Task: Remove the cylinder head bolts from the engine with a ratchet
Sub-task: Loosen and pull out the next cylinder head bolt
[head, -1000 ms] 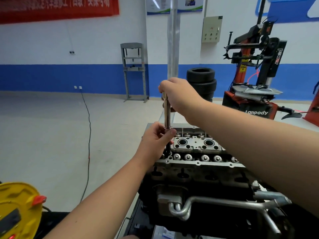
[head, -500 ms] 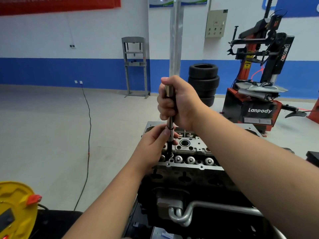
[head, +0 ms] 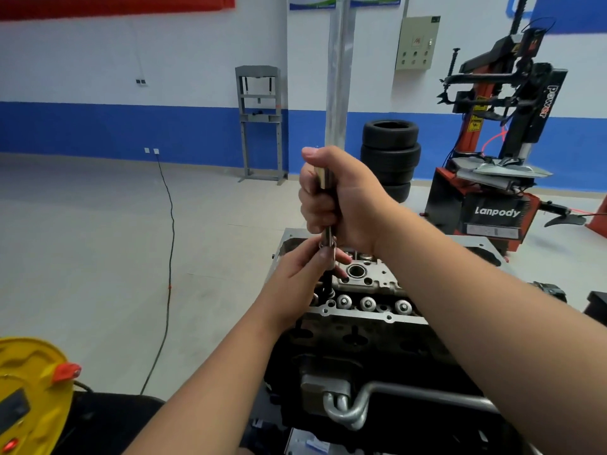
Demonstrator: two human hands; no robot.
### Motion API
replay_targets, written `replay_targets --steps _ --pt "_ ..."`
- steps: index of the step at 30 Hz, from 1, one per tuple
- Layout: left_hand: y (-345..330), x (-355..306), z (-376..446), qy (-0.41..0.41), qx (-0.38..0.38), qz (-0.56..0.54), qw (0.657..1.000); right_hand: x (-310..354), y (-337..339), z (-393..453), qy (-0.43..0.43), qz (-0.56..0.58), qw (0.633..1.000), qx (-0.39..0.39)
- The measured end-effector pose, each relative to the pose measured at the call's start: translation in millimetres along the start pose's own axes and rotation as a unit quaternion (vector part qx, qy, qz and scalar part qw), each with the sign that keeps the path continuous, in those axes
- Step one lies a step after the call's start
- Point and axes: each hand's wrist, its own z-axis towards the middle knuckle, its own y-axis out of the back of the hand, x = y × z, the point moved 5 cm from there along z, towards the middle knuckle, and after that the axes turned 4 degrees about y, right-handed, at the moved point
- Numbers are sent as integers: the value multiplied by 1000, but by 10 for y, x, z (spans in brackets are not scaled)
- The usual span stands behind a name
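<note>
The engine point(head: 361, 336) stands low in the middle, its bare metal cylinder head point(head: 368, 280) on top with a row of round valve caps. A slim ratchet tool point(head: 328, 238) stands upright over the head's near left corner, its dark lower end going down into the head. My right hand point(head: 341, 198) grips the tool's upper part in a fist, thumb on top. Just below, my left hand point(head: 295, 277) pinches the shaft at its collar. The bolt under the tool is hidden.
A yellow cable reel point(head: 29, 392) sits at the lower left. A black cable point(head: 169, 257) runs across the floor. Stacked tyres point(head: 391, 152), a red and black tyre changer point(head: 492, 165), a grey press frame point(head: 261, 123) and a metal pillar point(head: 340, 73) stand behind.
My right hand has turned from a knuckles-up hold at the tool's top into a full fist round it. The left hand stays on the shaft. The view has moved closer.
</note>
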Motion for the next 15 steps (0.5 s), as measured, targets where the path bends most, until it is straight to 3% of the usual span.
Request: replay_targets --steps 6,10,15 --pt "50 15 37 4 -77 -23 997 10 15 -52 23 -111 978 -174" --pt "38 8 53 1 -93 -36 995 13 -52 -49 82 -103 980 -152" --pt "5 -21 -1 10 -4 -28 1000 -6 50 1 25 31 999 -35"
